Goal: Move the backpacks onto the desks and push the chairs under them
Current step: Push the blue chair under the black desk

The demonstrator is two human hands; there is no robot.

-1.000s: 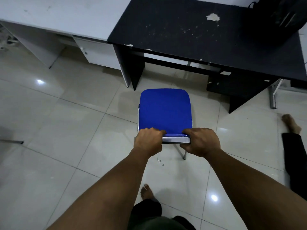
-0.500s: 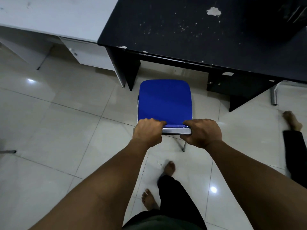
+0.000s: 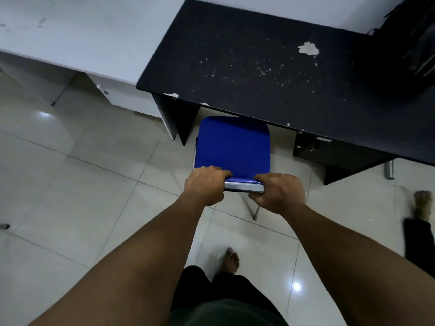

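Both hands, left hand (image 3: 205, 187) and right hand (image 3: 277, 193), are gripping the chair (image 3: 232, 147) back with curled fingers, steering it under the black tabletop (image 3: 270, 74).

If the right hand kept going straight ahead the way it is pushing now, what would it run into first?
Most likely the front edge of the black desk. The right hand grips the back rail of the blue chair, which points into the desk's knee gap. Depth is unclear, so the hand might instead pass below the top.
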